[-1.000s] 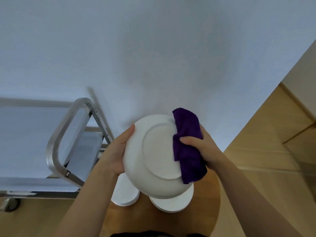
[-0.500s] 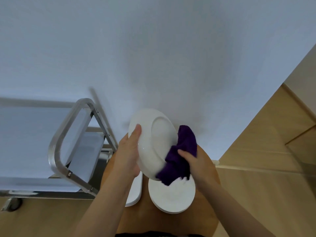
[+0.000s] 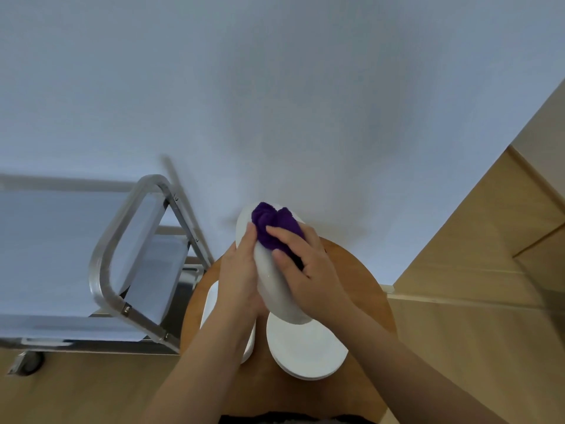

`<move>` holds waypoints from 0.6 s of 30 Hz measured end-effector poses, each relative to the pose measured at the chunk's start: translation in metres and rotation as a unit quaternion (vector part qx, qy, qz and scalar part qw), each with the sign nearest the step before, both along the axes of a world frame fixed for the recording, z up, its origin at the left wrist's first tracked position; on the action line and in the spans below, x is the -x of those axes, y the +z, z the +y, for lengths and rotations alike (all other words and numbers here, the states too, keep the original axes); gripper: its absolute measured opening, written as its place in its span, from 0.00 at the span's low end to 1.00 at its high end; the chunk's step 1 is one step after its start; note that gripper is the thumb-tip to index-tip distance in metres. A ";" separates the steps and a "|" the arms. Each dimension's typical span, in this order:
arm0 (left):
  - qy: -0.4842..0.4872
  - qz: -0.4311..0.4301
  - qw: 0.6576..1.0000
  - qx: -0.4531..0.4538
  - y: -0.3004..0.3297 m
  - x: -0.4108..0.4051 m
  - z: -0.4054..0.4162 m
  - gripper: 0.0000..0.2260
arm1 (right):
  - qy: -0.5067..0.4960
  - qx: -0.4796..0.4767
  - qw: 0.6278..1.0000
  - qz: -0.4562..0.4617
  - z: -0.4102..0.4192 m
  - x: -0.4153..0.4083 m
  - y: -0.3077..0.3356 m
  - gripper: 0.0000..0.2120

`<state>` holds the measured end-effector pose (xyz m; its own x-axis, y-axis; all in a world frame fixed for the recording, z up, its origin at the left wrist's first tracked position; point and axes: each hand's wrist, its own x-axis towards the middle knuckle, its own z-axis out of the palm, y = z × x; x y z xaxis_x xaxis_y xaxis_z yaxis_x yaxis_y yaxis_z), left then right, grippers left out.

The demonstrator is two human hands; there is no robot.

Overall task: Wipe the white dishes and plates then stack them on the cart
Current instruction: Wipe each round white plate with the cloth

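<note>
Judging from how things lie, the job is somewhere in its wiping stage with no stacking on the cart visible. Nearest the person, on the round wooden bench [image 3: 360,289], a pile of white plates [image 3: 305,350] waits at the right and a second white stack [image 3: 211,304] sits at the left, largely hidden behind the left forearm; whether either has been wiped I cannot tell. Above them the left hand [image 3: 240,276] holds a white plate [image 3: 275,286] tilted nearly on edge, its grip curled round the near rim with a finger laid along the face. The right hand [image 3: 308,270] has its grip bunched on a purple cloth [image 3: 275,229], pressing it over the plate's upper rim. Farther off to the left stands the metal cart [image 3: 122,249]; the parts of its shelves that show hold no dishes, though much lies out of frame. What seems left: finishing this plate, carrying it over, then working through both piles.
</note>
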<state>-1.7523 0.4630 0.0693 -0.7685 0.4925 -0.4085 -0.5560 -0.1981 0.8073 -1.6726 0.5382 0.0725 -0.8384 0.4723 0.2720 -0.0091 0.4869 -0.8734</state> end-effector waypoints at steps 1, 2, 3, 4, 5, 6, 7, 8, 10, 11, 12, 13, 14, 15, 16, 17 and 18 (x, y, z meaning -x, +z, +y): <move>0.000 -0.020 1.000 -0.009 -0.001 0.000 0.000 0.20 | -0.008 -0.028 1.000 0.007 -0.002 -0.002 0.000 0.15; 0.000 -0.044 0.999 -0.021 -0.003 -0.001 0.001 0.20 | -0.019 -0.072 0.997 0.019 -0.003 -0.005 0.001 0.14; 0.000 -0.075 0.996 -0.038 -0.004 -0.002 0.001 0.21 | -0.026 -0.135 0.990 0.033 -0.004 -0.008 0.000 0.14; 0.000 -0.116 0.992 -0.058 -0.005 -0.003 0.001 0.22 | -0.022 -0.210 0.976 0.048 -0.003 -0.012 -0.002 0.14; 0.007 -0.160 0.985 -0.068 -0.006 -0.003 0.002 0.23 | -0.009 -0.283 0.957 0.057 -0.003 -0.016 -0.006 0.14; 0.014 -0.199 0.978 -0.067 -0.007 -0.003 0.001 0.24 | 0.007 -0.341 0.938 0.059 -0.004 -0.020 -0.012 0.16; 0.018 -0.229 0.972 -0.057 -0.009 -0.001 0.000 0.24 | 0.019 -0.377 0.924 0.058 -0.003 -0.025 -0.019 0.17; 0.026 -0.254 0.966 -0.048 -0.011 0.002 -0.001 0.22 | 0.023 -0.395 0.917 0.060 -0.003 -0.030 -0.027 0.19; 0.043 -0.270 0.961 -0.040 -0.014 0.011 -0.005 0.20 | 0.017 -0.416 0.907 0.064 -0.001 -0.042 -0.046 0.22; 0.040 -0.264 0.962 -0.050 -0.016 0.017 -0.007 0.21 | 0.014 -0.430 0.901 0.062 0.000 -0.050 -0.055 0.23; 0.031 -0.255 0.964 -0.070 -0.019 0.022 -0.008 0.23 | 0.014 -0.443 0.895 0.057 0.001 -0.057 -0.065 0.25; 0.023 -0.246 0.964 -0.095 -0.020 0.026 -0.010 0.23 | 0.014 -0.448 0.892 0.048 0.002 -0.063 -0.074 0.26; 0.025 -0.239 0.964 -0.114 -0.022 0.028 -0.012 0.22 | 0.012 -0.444 0.895 0.034 0.004 -0.068 -0.082 0.27; 0.035 -0.228 0.965 -0.121 -0.024 0.029 -0.013 0.20 | 0.005 -0.431 0.902 0.017 0.007 -0.070 -0.088 0.29; 0.045 -0.213 0.968 -0.122 -0.025 0.030 -0.014 0.19 | -0.004 -0.405 0.914 -0.001 0.010 -0.071 -0.091 0.31; 0.048 -0.195 0.973 -0.117 -0.028 0.031 -0.014 0.19 | -0.009 -0.371 0.929 -0.012 0.013 -0.070 -0.094 0.32; 0.047 -0.179 0.977 -0.110 -0.029 0.031 -0.014 0.18 | -0.014 -0.336 0.942 -0.014 0.015 -0.069 -0.095 0.30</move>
